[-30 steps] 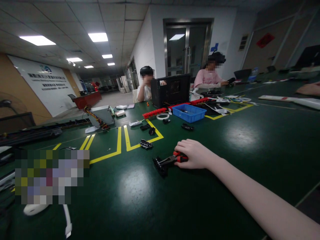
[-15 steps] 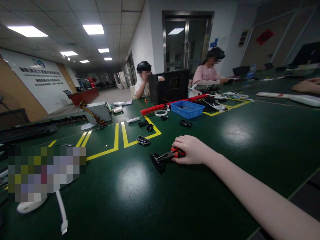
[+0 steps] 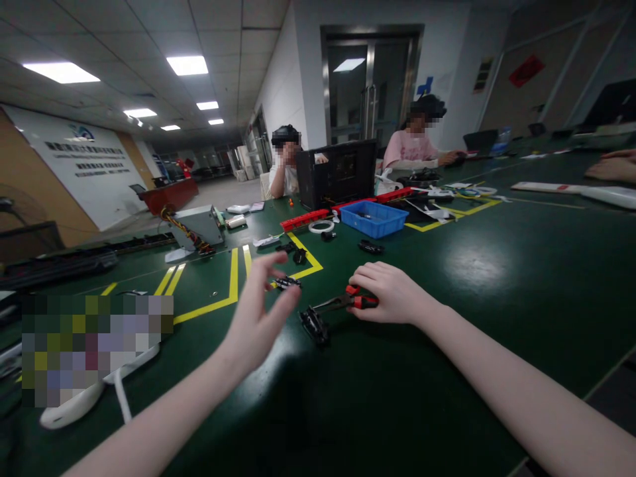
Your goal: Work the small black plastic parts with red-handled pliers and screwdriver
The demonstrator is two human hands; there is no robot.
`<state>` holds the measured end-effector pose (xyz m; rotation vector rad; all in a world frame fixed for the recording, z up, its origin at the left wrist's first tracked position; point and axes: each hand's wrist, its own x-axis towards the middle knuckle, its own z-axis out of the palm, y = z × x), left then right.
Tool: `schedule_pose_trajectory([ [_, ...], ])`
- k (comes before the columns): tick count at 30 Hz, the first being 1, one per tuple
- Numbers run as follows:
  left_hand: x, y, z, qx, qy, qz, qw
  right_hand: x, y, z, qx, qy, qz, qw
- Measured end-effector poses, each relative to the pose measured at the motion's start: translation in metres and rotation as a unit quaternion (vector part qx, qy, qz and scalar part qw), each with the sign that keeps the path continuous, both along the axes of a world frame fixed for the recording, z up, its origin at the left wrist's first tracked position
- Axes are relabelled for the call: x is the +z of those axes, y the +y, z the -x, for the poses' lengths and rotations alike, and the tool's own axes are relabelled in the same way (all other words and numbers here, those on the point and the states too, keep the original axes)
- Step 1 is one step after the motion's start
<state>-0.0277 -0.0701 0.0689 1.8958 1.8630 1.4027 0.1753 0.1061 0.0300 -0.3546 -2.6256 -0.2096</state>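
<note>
My right hand point(image 3: 390, 290) is wrapped round the red-and-black handles of a pair of pliers point(image 3: 342, 301), whose metal jaws point left. At the jaw tips lies a black plastic part point(image 3: 315, 326) on the green table; I cannot tell whether the jaws grip it. My left hand point(image 3: 261, 308) hovers to the left of that part, thumb and fingers apart, holding nothing. Just behind its fingers another black part with shiny bits point(image 3: 287, 283) is partly covered. Further back lie small black pieces point(image 3: 299, 256) and one more black part point(image 3: 371, 246).
A blue tray point(image 3: 373, 220) stands behind the pliers, with a black computer case point(image 3: 338, 173) and red strips point(image 3: 304, 219) beyond. At left are a power supply point(image 3: 201, 225) and a white cable point(image 3: 122, 397). Two people sit across the table; another person's hand point(image 3: 613, 167) rests far right.
My left hand has come into view from the lower left and reached toward the black parts. The right hand with the pliers has shifted slightly, and the handles look a bit wider apart.
</note>
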Motion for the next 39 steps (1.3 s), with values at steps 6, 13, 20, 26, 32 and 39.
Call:
schedule_pose_trajectory([
  [6, -0.060, 0.007, -0.006, -0.024, 0.114, 0.128, 0.985, 0.000, 0.001, 0.000, 0.003, 0.003, -0.006, 1.000],
  [13, -0.068, 0.011, -0.001, -0.057, 0.101, 0.112, 0.987, -0.003, -0.005, 0.007, 0.020, -0.020, -0.001, 1.000],
  [20, -0.062, 0.013, 0.008, -0.108, 0.075, 0.137, 0.982, -0.004, -0.008, 0.010, 0.022, -0.035, -0.005, 0.999],
  [26, -0.062, 0.014, 0.014, -0.131, 0.099, 0.128, 0.978, -0.004, -0.006, 0.009, 0.023, -0.019, -0.003, 1.000],
  [32, -0.061, 0.015, 0.016, -0.139, 0.086, 0.126, 0.978, -0.001, -0.008, 0.006, 0.029, 0.008, -0.013, 0.999],
  [39, -0.066, 0.019, 0.019, -0.137, 0.055, 0.129, 0.981, -0.005, -0.007, 0.008, 0.037, -0.017, 0.004, 0.999],
])
